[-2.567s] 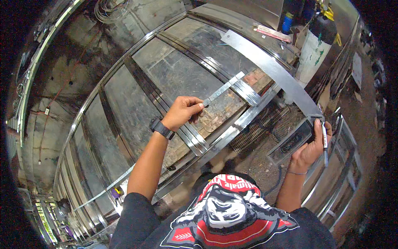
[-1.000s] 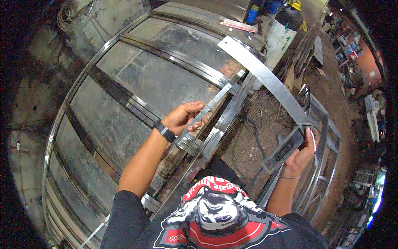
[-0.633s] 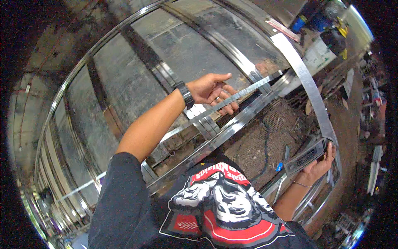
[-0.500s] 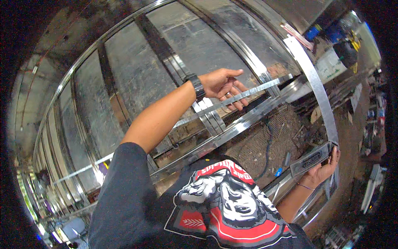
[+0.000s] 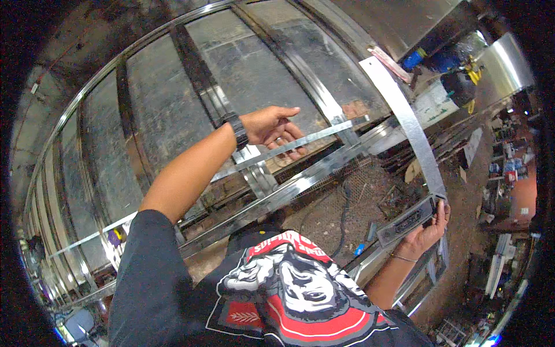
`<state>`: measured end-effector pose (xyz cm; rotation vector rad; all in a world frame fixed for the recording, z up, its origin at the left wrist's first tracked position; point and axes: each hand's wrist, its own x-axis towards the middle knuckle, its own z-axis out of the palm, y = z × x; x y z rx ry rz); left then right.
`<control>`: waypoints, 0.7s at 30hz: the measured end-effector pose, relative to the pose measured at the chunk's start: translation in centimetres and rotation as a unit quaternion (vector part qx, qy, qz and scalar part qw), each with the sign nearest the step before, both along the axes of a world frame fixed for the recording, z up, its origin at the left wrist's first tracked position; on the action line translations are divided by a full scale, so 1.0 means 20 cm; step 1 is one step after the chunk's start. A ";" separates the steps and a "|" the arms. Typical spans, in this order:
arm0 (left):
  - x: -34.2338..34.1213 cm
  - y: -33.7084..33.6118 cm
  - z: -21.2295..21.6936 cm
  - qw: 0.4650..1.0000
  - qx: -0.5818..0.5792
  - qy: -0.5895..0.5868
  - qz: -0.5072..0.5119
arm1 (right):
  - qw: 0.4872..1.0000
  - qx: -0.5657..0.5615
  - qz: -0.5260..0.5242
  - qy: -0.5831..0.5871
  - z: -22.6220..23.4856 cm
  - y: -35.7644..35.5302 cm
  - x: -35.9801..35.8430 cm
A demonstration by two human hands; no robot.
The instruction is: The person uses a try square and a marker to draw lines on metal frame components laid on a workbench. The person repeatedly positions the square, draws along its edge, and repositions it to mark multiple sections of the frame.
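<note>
Steel framing, a large frame [image 5: 173, 75] of shiny bars over dull sheet, fills the left. Across its middle the left hand [image 5: 270, 126], a black watch [image 5: 238, 130] on its wrist, curls its fingers [image 5: 289, 137] around a thin flat metal strip [image 5: 300, 143] running left to right. Farther right, a broad metal band [image 5: 407, 121] slants down to the right hand [image 5: 426, 232], whose fingers grip a dark rectangular block [image 5: 407, 221] at the band's lower end.
</note>
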<state>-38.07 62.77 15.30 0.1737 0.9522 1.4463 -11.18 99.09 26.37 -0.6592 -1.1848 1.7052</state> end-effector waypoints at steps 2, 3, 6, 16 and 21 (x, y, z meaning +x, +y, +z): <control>0.00 0.00 -0.01 1.000 0.006 -0.003 -0.003 | 1.000 -0.010 0.006 0.021 -0.02 0.04 0.01; 0.00 0.00 -0.01 1.000 0.000 -0.001 0.001 | 0.999 -0.017 0.008 0.031 -0.03 0.05 0.02; 0.00 0.00 0.03 1.000 -0.001 -0.013 0.015 | 0.998 -0.037 0.018 0.045 -0.02 0.10 0.01; 0.06 -0.01 0.05 0.998 -0.034 -0.010 0.051 | 0.998 -0.041 0.032 0.040 -0.04 0.15 -0.03; 0.08 0.02 -0.23 0.950 -0.130 0.279 0.057 | 1.000 -0.001 0.024 0.003 -0.15 0.13 -0.17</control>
